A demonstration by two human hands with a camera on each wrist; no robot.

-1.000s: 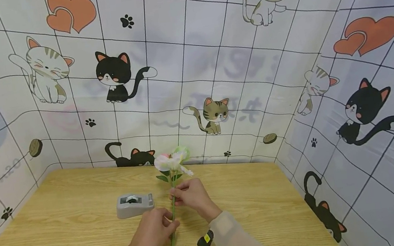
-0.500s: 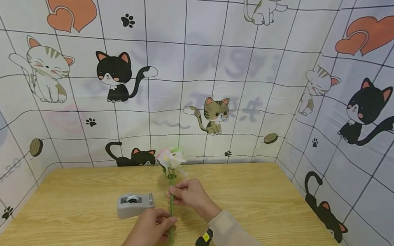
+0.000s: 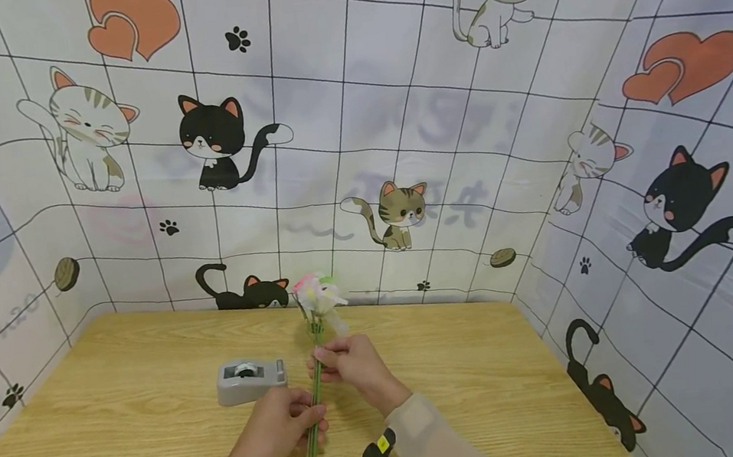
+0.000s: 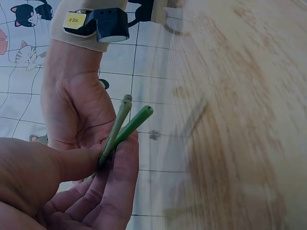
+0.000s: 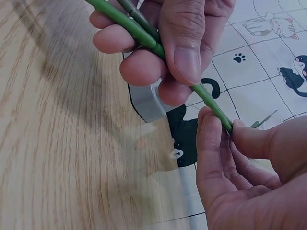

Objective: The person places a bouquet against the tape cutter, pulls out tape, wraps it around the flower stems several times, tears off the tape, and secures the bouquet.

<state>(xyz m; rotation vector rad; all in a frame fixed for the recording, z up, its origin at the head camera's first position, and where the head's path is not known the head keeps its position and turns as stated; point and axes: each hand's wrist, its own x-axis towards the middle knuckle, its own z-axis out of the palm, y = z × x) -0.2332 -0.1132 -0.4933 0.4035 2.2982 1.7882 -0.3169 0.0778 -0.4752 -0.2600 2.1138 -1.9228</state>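
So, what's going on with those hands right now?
Left hand pinching green stems low; right hand pinching higher. Blooms up. Tape dispenser alongside, clear.

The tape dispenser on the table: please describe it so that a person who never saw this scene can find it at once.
On the wooden table, look just beyond the left hand, to the left of the green flower stems. The tape dispenser is a low grey block with a tape roll sunk into its top. It alone lies on the table unheld.

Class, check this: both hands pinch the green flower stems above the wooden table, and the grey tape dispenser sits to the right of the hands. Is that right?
Not quite. The tape dispenser sits left of the hands, as the head view shows. The left hand and right hand do pinch the green stems above the table.
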